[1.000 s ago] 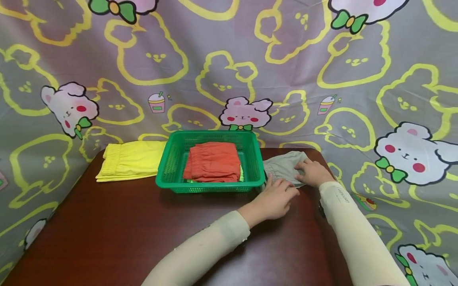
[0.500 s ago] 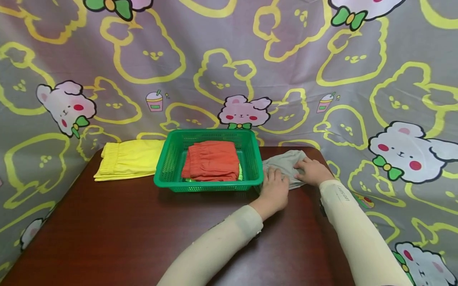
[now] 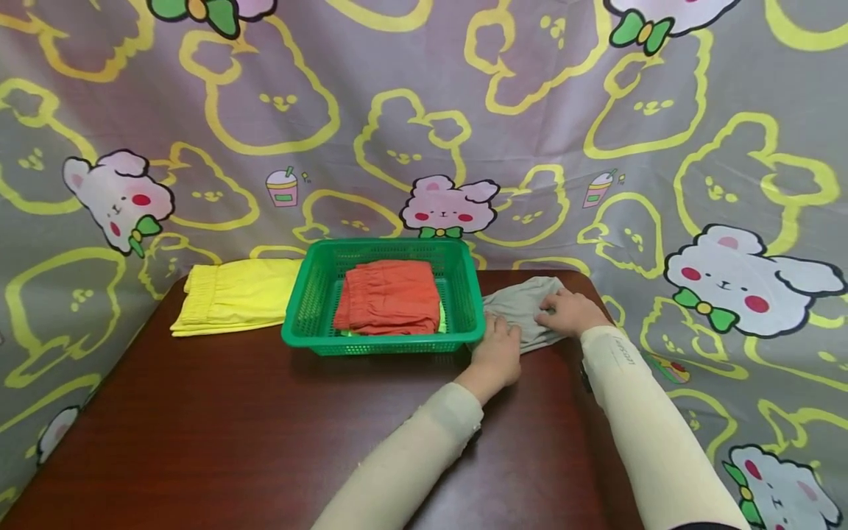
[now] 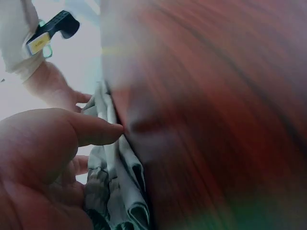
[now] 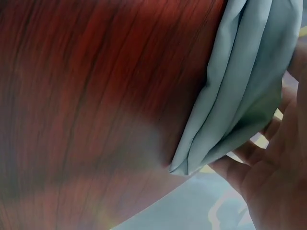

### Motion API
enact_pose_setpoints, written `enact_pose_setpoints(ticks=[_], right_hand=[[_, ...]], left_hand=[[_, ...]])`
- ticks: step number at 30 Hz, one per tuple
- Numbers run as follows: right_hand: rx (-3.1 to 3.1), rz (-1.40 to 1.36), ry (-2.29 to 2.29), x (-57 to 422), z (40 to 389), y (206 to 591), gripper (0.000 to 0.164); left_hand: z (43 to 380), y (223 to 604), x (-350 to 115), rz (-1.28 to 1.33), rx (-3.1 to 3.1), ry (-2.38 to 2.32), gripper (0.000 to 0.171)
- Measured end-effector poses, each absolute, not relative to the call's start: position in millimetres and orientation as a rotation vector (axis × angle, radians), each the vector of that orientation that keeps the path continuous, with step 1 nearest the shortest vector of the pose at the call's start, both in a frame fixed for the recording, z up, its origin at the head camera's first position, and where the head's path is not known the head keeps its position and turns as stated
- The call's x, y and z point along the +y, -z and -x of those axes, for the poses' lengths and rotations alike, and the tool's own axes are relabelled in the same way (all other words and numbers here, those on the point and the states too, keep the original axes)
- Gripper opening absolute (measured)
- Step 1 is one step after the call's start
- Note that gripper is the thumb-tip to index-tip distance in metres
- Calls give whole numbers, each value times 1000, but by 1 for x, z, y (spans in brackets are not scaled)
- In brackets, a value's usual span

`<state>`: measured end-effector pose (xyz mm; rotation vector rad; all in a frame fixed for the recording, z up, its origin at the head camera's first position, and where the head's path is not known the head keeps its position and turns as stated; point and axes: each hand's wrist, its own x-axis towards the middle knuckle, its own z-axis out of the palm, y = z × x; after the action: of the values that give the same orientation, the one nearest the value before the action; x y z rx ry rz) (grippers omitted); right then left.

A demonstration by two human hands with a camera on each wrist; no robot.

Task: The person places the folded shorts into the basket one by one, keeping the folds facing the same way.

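A folded grey pair of shorts (image 3: 523, 313) with a gathered waistband lies at the table's right end, beside the green basket (image 3: 380, 344). My left hand (image 3: 495, 353) holds its near left part. In the left wrist view the thumb (image 4: 98, 129) reaches over the folded edge while the fingers lie on the other side, partly hidden. My right hand (image 3: 571, 313) is at the far right part of the shorts. The right wrist view shows its bent fingers (image 5: 247, 152) against the cloth's outer face; I cannot tell whether they pinch it.
Folded orange shorts (image 3: 391, 294) lie inside the basket, with bright green cloth (image 3: 442, 318) peeking out beneath. Yellow shorts (image 3: 241, 294) lie left of the basket. A patterned curtain (image 3: 371, 169) rises behind the brown table (image 3: 265, 427).
My left hand has come down onto the near left part of the grey shorts, its fingers drawing in. The right hand stays at the far right part, shifting only slightly.
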<state>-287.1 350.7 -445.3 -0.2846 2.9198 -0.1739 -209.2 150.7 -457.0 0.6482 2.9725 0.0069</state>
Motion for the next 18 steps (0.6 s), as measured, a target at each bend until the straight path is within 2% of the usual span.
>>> enact_pose_setpoints(ticks=[6,13,18], right_hand=[[2964,255,135,340,288,444,47],[2941,278,138,337,289,444,42],[2920,283,158,338,283,438,37]], left_hand=[[204,452,148,-540,2908,-145,67],[186,444,145,-515,2876,-70,75],[176,434,143,-555,2828,-52,75]])
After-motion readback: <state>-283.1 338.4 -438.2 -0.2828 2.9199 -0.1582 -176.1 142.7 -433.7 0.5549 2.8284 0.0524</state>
